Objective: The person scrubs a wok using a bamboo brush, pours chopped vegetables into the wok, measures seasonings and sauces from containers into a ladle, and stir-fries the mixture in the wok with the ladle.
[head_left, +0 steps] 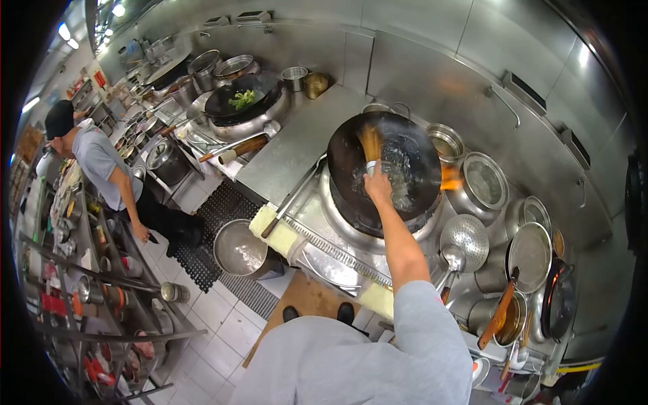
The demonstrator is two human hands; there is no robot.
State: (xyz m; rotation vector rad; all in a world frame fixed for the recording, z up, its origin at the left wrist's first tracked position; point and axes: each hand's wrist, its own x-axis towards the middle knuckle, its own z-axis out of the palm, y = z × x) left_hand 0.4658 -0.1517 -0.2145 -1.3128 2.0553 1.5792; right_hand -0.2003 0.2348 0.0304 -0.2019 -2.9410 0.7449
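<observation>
Inside a large dark wok on the burner, my right hand grips a bamboo wok brush by its pale-banded handle. The bristles point toward the back wall of the wok and are a little blurred. Shiny water wets the wok's bottom and right side. Orange flame shows at the wok's right rim. Left of the wok, a long-handled ladle or spatula rests on the steel counter, its head hidden. My left hand is out of the picture.
On the right stand a perforated skimmer, a ladle and several steel pots. A second wok holds green vegetables. A water-filled pot stands on the floor at left. A co-worker stands beside the shelves.
</observation>
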